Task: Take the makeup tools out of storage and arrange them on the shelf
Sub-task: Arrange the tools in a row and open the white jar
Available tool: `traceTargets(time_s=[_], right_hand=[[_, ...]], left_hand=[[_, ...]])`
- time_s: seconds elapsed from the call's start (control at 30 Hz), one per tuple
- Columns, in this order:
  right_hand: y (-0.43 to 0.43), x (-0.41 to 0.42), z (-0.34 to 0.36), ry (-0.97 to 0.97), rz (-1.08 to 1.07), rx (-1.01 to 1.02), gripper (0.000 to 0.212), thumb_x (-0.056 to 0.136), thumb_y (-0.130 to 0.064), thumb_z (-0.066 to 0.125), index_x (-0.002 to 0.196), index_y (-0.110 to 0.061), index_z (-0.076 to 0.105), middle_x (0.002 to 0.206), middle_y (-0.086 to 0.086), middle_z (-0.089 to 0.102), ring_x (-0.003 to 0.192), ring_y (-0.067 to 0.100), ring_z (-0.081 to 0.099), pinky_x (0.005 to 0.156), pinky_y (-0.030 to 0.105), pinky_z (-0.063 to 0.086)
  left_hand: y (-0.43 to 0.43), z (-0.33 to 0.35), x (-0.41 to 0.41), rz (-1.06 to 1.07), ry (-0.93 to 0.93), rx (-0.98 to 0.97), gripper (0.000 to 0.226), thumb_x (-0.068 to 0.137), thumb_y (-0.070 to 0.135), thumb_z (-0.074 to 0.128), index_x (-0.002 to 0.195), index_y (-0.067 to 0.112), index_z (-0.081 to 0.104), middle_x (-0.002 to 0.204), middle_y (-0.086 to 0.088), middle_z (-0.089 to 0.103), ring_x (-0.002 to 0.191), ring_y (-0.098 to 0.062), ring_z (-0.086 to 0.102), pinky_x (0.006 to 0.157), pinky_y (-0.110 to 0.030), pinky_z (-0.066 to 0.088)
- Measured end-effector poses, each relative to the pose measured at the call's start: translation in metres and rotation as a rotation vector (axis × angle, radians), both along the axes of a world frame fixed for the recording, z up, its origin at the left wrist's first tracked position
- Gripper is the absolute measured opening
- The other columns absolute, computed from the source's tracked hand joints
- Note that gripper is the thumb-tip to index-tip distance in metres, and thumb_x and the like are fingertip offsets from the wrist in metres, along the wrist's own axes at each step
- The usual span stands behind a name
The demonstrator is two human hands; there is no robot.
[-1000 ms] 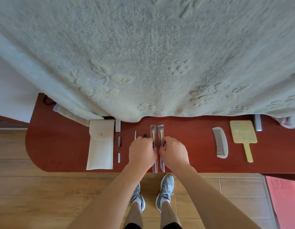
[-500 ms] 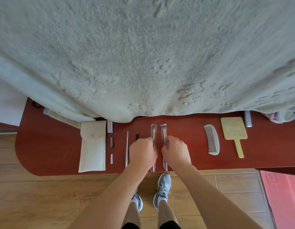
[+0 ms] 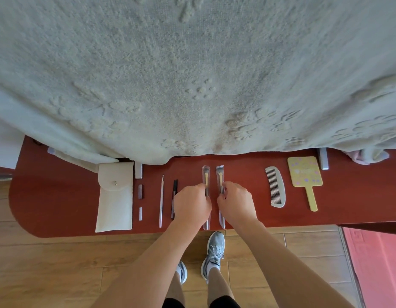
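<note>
Two brushes in clear plastic sleeves lie side by side under my hands on the red-brown wooden shelf. My left hand is curled with its fingertips pinched on the handle of the left sleeved brush, and my right hand is pinched the same way on the right sleeved brush. Both brushes point bristle-end away from me, nearly parallel, with a narrow gap between them; their sleeve ends reach the shelf's near edge.

Just left of my left hand lies a slim dark pencil, then a long thin pale stick tool. Further left sit a short dark brown cap-like piece and a small pale piece, beside a cream fabric pouch with a snap flap.

To the right, well apart from my hands, lie a silver-grey curved comb and a yellow hand mirror with a paddle handle.

A pale textured blanket hangs over the far edge of the shelf. Below, my grey sneakers stand on wood-look floor tiles.
</note>
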State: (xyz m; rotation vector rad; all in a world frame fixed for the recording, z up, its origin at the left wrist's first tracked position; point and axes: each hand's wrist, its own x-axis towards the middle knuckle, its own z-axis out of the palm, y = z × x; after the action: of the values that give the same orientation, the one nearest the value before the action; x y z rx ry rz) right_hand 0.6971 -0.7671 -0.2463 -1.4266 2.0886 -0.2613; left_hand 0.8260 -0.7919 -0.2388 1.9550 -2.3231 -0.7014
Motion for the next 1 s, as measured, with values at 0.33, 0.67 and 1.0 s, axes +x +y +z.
traceTargets(time_s=[0.33,0.67,1.0], right_hand=[[0.001,-0.008,0.001,-0.007,0.002,0.007,0.020,0.090,-0.016,0.054,0.106,-0.015,0.066,0.090,-0.001,0.064,0.075,0.016,0.060,0.062,0.021,0.049],[0.001,-0.011,0.002,0.005,0.015,0.016,0.019,0.087,-0.013,0.052,0.101,-0.013,0.066,0.085,0.000,0.061,0.070,0.017,0.054,0.055,0.021,0.036],[0.001,-0.011,0.000,0.003,0.019,0.010,0.019,0.088,-0.014,0.052,0.101,-0.014,0.066,0.085,-0.001,0.061,0.071,0.015,0.056,0.054,0.017,0.036]], left_hand=[[0.001,-0.001,-0.009,0.004,0.013,-0.019,0.028,0.095,0.030,0.058,0.120,0.024,0.069,0.092,0.005,0.075,0.083,-0.014,0.070,0.060,-0.020,0.042],[0.001,-0.003,-0.011,-0.001,0.033,-0.021,0.030,0.095,0.032,0.058,0.123,0.025,0.068,0.094,0.007,0.075,0.083,-0.014,0.070,0.060,-0.018,0.042],[0.002,-0.001,-0.009,0.009,0.056,-0.014,0.028,0.094,0.031,0.059,0.120,0.024,0.070,0.092,0.006,0.076,0.080,-0.014,0.070,0.061,-0.020,0.046]])
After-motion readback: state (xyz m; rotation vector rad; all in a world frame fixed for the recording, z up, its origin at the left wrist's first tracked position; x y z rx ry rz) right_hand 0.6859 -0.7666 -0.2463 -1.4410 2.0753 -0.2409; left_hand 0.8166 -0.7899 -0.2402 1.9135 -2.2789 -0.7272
